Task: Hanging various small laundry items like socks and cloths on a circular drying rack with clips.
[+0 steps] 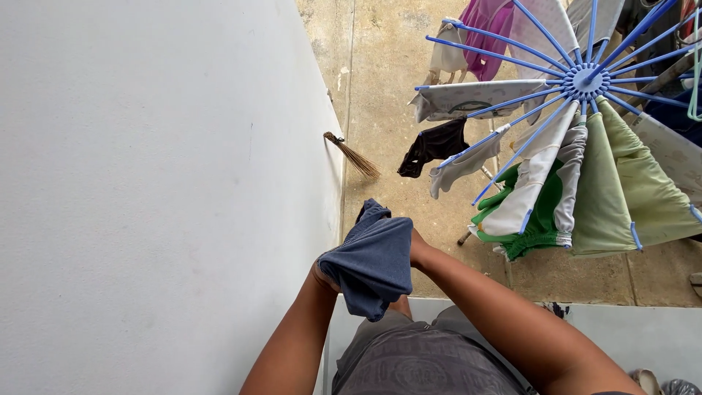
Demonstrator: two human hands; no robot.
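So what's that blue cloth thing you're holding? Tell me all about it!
The blue cloth is a small garment or rag of soft, dull denim-blue knit fabric, with a darker seam along one edge. It is bunched and folded, draped over both hands so they are mostly hidden: the left hand under its left side, the right hand behind its right. A crumpled corner sticks up at the top, and a point hangs down at the bottom. It is held up beside the white wall.

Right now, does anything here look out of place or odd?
Little stands out. A small broom leans askew against the white wall. The hands are hidden under the blue cloth, and clothes hang on the blue drying rack.
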